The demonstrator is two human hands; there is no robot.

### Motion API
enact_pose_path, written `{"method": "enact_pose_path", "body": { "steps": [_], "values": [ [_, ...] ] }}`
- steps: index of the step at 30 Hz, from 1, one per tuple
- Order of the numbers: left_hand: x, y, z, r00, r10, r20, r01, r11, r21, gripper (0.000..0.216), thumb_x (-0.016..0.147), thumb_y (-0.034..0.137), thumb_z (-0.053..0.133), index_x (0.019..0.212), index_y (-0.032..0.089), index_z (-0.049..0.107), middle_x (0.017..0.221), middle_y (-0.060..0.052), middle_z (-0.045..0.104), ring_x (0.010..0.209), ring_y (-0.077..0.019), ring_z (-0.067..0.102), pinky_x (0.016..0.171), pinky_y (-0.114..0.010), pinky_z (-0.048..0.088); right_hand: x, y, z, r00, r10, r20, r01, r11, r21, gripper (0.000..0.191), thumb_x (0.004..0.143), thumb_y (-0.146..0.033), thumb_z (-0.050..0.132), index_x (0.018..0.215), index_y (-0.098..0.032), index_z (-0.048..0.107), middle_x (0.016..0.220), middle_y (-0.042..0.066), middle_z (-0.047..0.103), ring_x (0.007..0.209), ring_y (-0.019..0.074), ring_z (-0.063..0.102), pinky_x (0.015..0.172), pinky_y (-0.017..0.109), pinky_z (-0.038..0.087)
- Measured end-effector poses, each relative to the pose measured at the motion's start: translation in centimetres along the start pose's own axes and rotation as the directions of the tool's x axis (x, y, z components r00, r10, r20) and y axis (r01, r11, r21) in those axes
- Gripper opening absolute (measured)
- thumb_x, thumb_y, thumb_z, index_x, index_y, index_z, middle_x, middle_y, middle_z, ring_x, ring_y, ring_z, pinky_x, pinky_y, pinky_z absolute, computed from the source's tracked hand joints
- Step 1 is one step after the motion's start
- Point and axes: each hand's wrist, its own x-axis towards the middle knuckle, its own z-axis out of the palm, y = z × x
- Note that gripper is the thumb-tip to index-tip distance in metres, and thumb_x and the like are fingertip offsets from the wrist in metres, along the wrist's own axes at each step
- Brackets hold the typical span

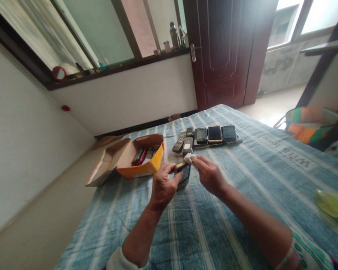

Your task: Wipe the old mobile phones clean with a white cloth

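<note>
My left hand [163, 185] is closed around a dark mobile phone [183, 173], holding it above the blue striped cloth [242, 195]. My right hand [210, 173] pinches a small white wipe [189, 158] against the phone's top end. Just beyond the hands lies a row of several phones [208, 135], some with keypads and some with touch screens.
An open orange cardboard box [135, 159] with a few phones inside sits to the left on the cloth. A green object [334, 204] lies at the right edge. A colourful bag [310, 125] stands beyond the table. A dark door [222, 52] and a window sill are behind.
</note>
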Motion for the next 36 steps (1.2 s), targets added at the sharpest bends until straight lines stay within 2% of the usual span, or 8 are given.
{"method": "enact_pose_path", "body": {
  "steps": [3, 6, 10, 14, 18, 22, 27, 36],
  "values": [
    [-0.6, -0.4, -0.7, 1.0, -0.028, -0.011, 0.028, 1.0, -0.013, 0.007, 0.076, 0.023, 0.064, 0.079, 0.017, 0.064, 0.08, -0.002, 0.066, 0.075, -0.0158, 0.062, 0.075, -0.027, 0.049, -0.4, 0.6, 0.7, 0.996, 0.092, -0.009, -0.091, 0.994, 0.054, 0.023, 0.095, -0.018, 0.045, 0.101, -0.018, 0.068, 0.084, 0.006, 0.065, 0.074, 0.0151, 0.063, 0.066, 0.025, 0.053],
    [-1.1, -0.6, -1.2, 0.999, -0.031, -0.007, 0.031, 0.999, -0.01, 0.008, 0.076, 0.024, 0.064, 0.081, 0.017, 0.065, 0.08, -0.001, 0.066, 0.075, -0.0157, 0.062, 0.075, -0.026, 0.049, -0.5, 0.0, 0.9, 0.993, 0.107, -0.041, -0.103, 0.991, 0.091, 0.023, 0.095, -0.018, 0.046, 0.105, -0.018, 0.067, 0.086, 0.006, 0.066, 0.076, 0.015, 0.064, 0.067, 0.024, 0.054],
    [-1.4, -0.5, -1.5, 1.0, -0.001, -0.009, 0.001, 1.0, -0.018, 0.009, 0.076, 0.023, 0.064, 0.082, 0.017, 0.066, 0.079, -0.001, 0.065, 0.074, -0.0149, 0.061, 0.073, -0.025, 0.048, -0.2, -1.7, 0.5, 0.999, -0.04, -0.009, 0.041, 0.997, 0.072, 0.032, 0.095, -0.012, 0.041, 0.118, -0.02, 0.061, 0.106, 0.01, 0.066, 0.098, 0.0184, 0.064, 0.083, 0.031, 0.055],
    [-1.4, -0.4, -1.7, 0.999, 0.033, -0.013, -0.033, 0.999, 0.011, 0.008, 0.077, 0.023, 0.063, 0.081, 0.017, 0.066, 0.076, -0.001, 0.064, 0.07, -0.0143, 0.059, 0.069, -0.024, 0.046, -0.3, -2.9, 0.5, 0.989, -0.131, 0.076, 0.127, 0.991, 0.05, 0.036, 0.095, -0.009, 0.04, 0.124, -0.02, 0.057, 0.113, 0.012, 0.064, 0.108, 0.0211, 0.06, 0.088, 0.034, 0.054],
    [-1.4, -0.4, -2.0, 1.0, 0.023, -0.001, -0.023, 0.998, 0.061, 0.008, 0.076, 0.024, 0.063, 0.077, 0.016, 0.065, 0.075, -0.001, 0.064, 0.069, -0.0148, 0.059, 0.067, -0.024, 0.046, -0.8, -3.0, 1.4, 0.997, -0.05, 0.062, 0.041, 0.988, 0.151, 0.036, 0.095, -0.009, 0.038, 0.124, -0.019, 0.056, 0.113, 0.012, 0.063, 0.104, 0.019, 0.061, 0.087, 0.032, 0.053],
    [-1.3, -0.6, -2.3, 1.0, -0.025, 0.01, 0.024, 0.992, 0.12, 0.012, 0.076, 0.027, 0.063, 0.079, 0.016, 0.066, 0.075, -0.001, 0.064, 0.068, -0.0149, 0.059, 0.068, -0.025, 0.046, -1.6, -2.3, 2.5, 0.992, 0.121, 0.015, -0.122, 0.972, 0.203, 0.02, 0.092, -0.014, 0.046, 0.103, -0.018, 0.063, 0.082, 0.004, 0.063, 0.073, 0.0139, 0.06, 0.067, 0.024, 0.051],
    [-0.8, -1.0, -2.8, 0.996, -0.077, 0.046, 0.07, 0.988, 0.136, 0.018, 0.077, 0.031, 0.062, 0.082, 0.015, 0.068, 0.076, -0.002, 0.066, 0.07, -0.0161, 0.061, 0.07, -0.026, 0.047, -2.8, -1.0, 3.7, 0.967, 0.204, 0.152, -0.228, 0.96, 0.162, 0.018, 0.086, -0.009, 0.049, 0.075, -0.018, 0.061, 0.067, 0.0, 0.057, 0.06, 0.0122, 0.053, 0.057, 0.022, 0.041],
    [-0.6, -0.6, -2.6, 0.991, -0.108, 0.079, 0.097, 0.986, 0.133, 0.022, 0.078, 0.034, 0.06, 0.085, 0.014, 0.069, 0.08, -0.003, 0.068, 0.073, -0.017, 0.063, 0.072, -0.026, 0.048, -2.1, -1.5, 3.3, 0.971, 0.21, 0.118, -0.231, 0.951, 0.206, 0.017, 0.091, -0.017, 0.047, 0.091, -0.018, 0.064, 0.073, 0.001, 0.058, 0.065, 0.0127, 0.052, 0.061, 0.022, 0.042]
  ]
}}
